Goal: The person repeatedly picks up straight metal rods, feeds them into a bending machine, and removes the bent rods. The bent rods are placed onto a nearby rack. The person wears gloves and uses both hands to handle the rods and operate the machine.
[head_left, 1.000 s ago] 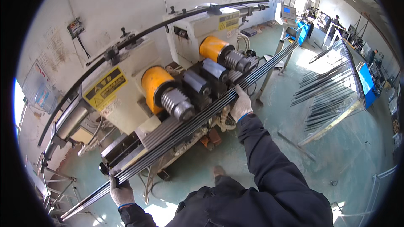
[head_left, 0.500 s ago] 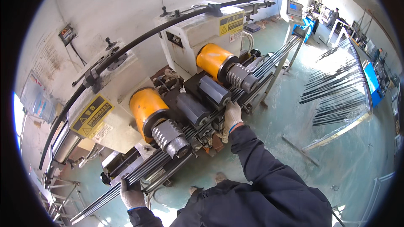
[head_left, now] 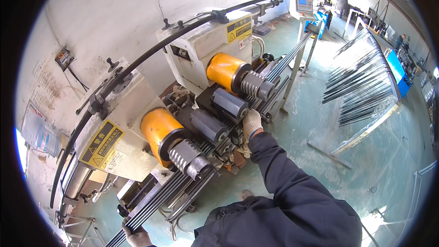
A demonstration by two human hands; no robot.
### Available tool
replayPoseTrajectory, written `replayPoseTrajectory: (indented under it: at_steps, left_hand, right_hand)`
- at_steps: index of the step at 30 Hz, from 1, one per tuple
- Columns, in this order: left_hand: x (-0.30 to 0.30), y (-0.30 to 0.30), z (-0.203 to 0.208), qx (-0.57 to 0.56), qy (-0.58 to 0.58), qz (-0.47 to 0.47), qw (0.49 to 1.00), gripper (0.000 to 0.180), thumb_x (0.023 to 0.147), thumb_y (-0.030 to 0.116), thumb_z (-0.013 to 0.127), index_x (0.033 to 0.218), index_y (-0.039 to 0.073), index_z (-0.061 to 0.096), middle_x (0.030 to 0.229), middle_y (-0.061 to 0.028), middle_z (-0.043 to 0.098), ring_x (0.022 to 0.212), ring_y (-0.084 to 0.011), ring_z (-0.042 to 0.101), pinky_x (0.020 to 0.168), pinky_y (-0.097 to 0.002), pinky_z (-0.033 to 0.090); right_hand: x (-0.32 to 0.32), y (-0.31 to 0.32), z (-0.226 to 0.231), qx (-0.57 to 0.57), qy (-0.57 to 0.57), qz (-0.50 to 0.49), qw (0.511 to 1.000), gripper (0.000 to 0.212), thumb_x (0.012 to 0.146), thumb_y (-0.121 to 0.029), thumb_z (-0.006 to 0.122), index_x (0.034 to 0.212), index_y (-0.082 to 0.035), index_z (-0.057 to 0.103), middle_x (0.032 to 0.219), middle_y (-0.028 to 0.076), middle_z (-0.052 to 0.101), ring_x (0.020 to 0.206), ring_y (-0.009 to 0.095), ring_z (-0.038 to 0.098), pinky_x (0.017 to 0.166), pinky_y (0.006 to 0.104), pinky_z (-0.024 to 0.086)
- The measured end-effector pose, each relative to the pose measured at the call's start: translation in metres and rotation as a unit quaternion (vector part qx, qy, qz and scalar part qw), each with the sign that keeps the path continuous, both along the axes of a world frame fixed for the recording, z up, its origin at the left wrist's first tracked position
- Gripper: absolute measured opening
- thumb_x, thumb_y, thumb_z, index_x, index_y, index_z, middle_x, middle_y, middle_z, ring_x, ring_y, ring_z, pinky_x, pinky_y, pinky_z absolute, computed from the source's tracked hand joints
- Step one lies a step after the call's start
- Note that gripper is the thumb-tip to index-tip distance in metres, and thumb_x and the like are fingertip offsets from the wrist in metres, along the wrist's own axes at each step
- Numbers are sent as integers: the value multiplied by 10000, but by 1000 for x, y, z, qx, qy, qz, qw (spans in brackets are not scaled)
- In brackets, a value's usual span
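At the lower left, my gloved left hand (head_left: 137,237) is closed around a bundle of long dark rods (head_left: 157,200), thumb on top. The rods run up and right below two ribbed metal rollers, the left roller (head_left: 188,158) and the right roller (head_left: 257,85). My gloved right hand (head_left: 252,122) rests by the near end of a dark grey faceted block (head_left: 230,104), fingers curled; what they grip is hidden. A second faceted block (head_left: 209,126) lies to its left. Behind the rollers are two orange cylinders, a left cylinder (head_left: 163,130) and a right cylinder (head_left: 227,71).
A thick black bar (head_left: 160,45) arches over two pale machine housings. At the far right, a rack (head_left: 366,142) carries many dark rods. A control panel (head_left: 304,4) stands beyond the machine. One loose bar (head_left: 329,154) lies on the floor. People are in the far background.
The view has shifted slightly. My left hand has moved down and left relative to the machine, still on the rods, whose ends now pass out of view. My right hand stays by the faceted block.
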State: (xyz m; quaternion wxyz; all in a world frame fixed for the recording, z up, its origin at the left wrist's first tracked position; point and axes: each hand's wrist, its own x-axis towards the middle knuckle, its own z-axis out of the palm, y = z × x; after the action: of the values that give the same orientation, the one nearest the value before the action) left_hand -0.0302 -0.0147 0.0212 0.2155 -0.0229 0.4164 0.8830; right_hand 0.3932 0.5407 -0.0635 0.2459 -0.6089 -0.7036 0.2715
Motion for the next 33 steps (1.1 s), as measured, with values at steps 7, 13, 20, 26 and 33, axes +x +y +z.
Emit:
replayPoseTrajectory:
  at_steps: [7,13,20,26,33]
  left_hand:
    - [52,43,15,-58,-76,13,995,402,1144,154,567,1433,-120,621,1462,-238,676,1352,-319,626,1255,-437,439]
    - [68,57,11,158,-159,-247,943,390,1133,196,584,1377,-101,650,1437,-256,681,1336,-385,625,1248,-525,427]
    - [50,39,38,-67,-78,48,994,379,1114,98,550,1414,-118,635,1456,-252,676,1354,-375,624,1252,-551,443]
    - [47,38,13,-247,49,-14,968,411,1158,124,519,1522,-50,597,1501,-192,668,1355,-275,632,1214,-403,472]
    - [31,64,-28,-55,-34,-52,997,409,1187,253,490,1438,-30,649,1480,-175,680,1365,-267,636,1222,-418,473]
  right_hand:
    - [-19,0,-42,-14,530,-45,847,288,1163,-160,415,1240,-29,660,1029,78,673,1023,243,654,884,366,501]
    - [-20,27,-84,97,489,23,867,300,1152,-140,425,1321,-24,643,1044,78,695,996,263,678,879,376,524]
    - [-20,10,-16,-135,662,-202,709,361,1107,-341,667,1116,13,736,896,31,685,778,180,647,710,365,498]
    - [-29,-3,-29,-65,584,-122,800,339,1140,-292,607,1070,19,722,866,51,653,765,185,621,694,363,485]
    - [-27,-12,-32,-59,660,-87,744,259,1110,-171,479,1150,-20,686,982,95,685,897,254,665,745,417,531]
